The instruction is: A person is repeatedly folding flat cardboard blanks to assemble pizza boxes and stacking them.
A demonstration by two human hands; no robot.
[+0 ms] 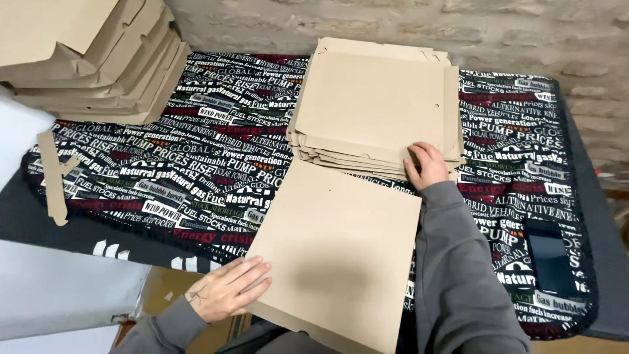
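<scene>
A flat brown cardboard box blank [334, 255] lies tilted at the near edge of the table. My left hand [226, 290] rests flat against its near left edge, fingers spread. My right hand [427, 165] reaches past the blank's far right corner and curls on the near edge of a stack of flat cardboard blanks [373, 105] lying in the middle of the table. Grey sleeves cover both arms.
A black cloth printed with white, red and green words [196, 157] covers the table. A pile of folded cardboard boxes [98, 59] stands at the far left. A cardboard scrap strip [52, 177] lies at the left edge. A dark phone [549, 257] lies at the right. A brick wall runs behind.
</scene>
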